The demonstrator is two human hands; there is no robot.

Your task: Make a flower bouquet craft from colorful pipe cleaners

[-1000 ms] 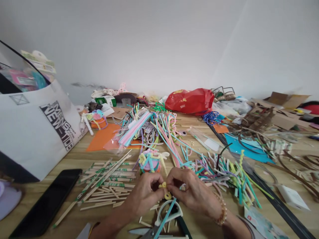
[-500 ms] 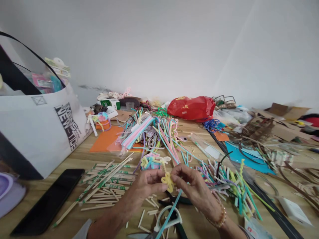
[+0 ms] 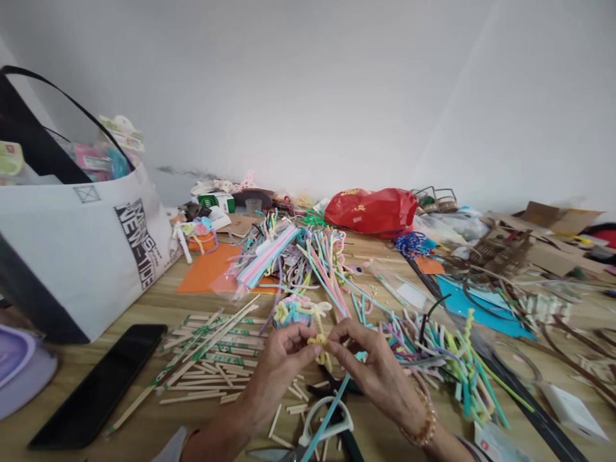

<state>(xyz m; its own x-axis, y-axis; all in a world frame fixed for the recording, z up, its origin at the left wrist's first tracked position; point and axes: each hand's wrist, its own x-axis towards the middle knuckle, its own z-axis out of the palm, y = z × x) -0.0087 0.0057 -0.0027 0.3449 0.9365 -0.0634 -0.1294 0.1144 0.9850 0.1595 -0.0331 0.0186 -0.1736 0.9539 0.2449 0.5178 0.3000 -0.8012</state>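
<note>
Between my hands is a yellow pipe-cleaner flower [image 3: 321, 348] with small loops and a twisted stem rising from it. My left hand [image 3: 287, 359] pinches it from the left, thumb and fingertips on the loops. From the other side my right hand [image 3: 368, 359] grips it, also between thumb and fingers. Just behind lies a pastel pipe-cleaner piece [image 3: 293, 312] in pink, blue and yellow. Below the hands are white-handled scissors [image 3: 347, 420], with a blue pipe cleaner [image 3: 327, 417] across them. Dark-handled pliers [image 3: 353, 446] lie partly hidden under these.
Wooden sticks [image 3: 206, 359] and a black phone [image 3: 99, 385] lie left, beside a white tote bag [image 3: 72, 244]. Bundled pipe cleaners [image 3: 269, 256] are heaped ahead, cut ones [image 3: 433, 346] to the right. A red bag [image 3: 370, 212] sits by the wall, with cardboard [image 3: 553, 250] at far right.
Both hands have closed in on the yellow flower, fingertips nearer together, and the flower has turned and shifted slightly left. The whole view has moved a little.
</note>
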